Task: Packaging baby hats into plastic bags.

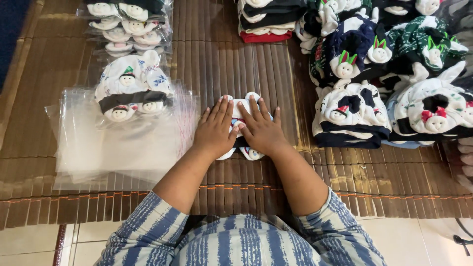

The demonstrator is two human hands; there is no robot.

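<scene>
I have my left hand (214, 132) and right hand (261, 130) spread flat, gripping nothing, pressing the small white garment (245, 104) onto the bamboo mat (217, 59), just right of the clear bags (98, 148). I judge even palm pressure keeps its fold crisp.

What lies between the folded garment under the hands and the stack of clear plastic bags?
Only bare bamboo mat separates the folded garment from the clear plastic bags in the head view.
</scene>
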